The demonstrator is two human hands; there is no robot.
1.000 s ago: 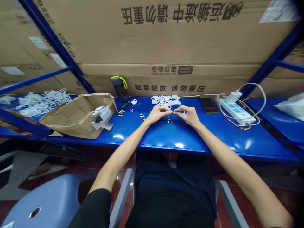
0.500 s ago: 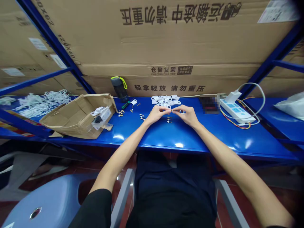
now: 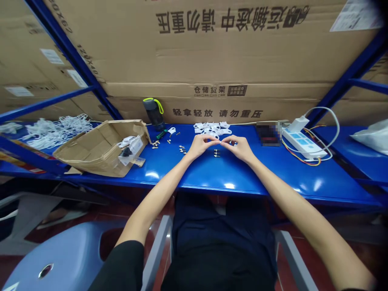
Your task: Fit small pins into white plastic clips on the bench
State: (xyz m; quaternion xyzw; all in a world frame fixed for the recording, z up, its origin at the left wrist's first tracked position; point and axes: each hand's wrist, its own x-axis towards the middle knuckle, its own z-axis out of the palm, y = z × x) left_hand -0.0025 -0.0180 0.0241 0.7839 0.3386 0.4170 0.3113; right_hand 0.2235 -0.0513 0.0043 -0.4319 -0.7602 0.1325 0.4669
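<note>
My left hand (image 3: pixel 202 144) and my right hand (image 3: pixel 237 146) meet fingertip to fingertip above the blue table (image 3: pixel 194 178). Both are closed in a pinch around something tiny between them, too small to name. Just below the fingertips lie a few small screw-like pins (image 3: pixel 216 153) in a short column. More such small pins (image 3: pixel 182 149) rest left of my left wrist, one partly hidden by it. Behind the hands is a pile of white plastic pieces (image 3: pixel 212 128), some with round holes.
An open cardboard box (image 3: pixel 91 161) with white parts stands left, beside white cords (image 3: pixel 60 129). A dark bottle (image 3: pixel 153 115), a green-handled screwdriver (image 3: pixel 161 133) and brass-coloured bits (image 3: pixel 155 144) are nearby. At right sit a power strip (image 3: pixel 304 143) with cables and a dark blurred object (image 3: pixel 268 134).
The fingertips have shifted very slightly while staying pinched together. The whole view has moved a little; the things on the table lie as before.
</note>
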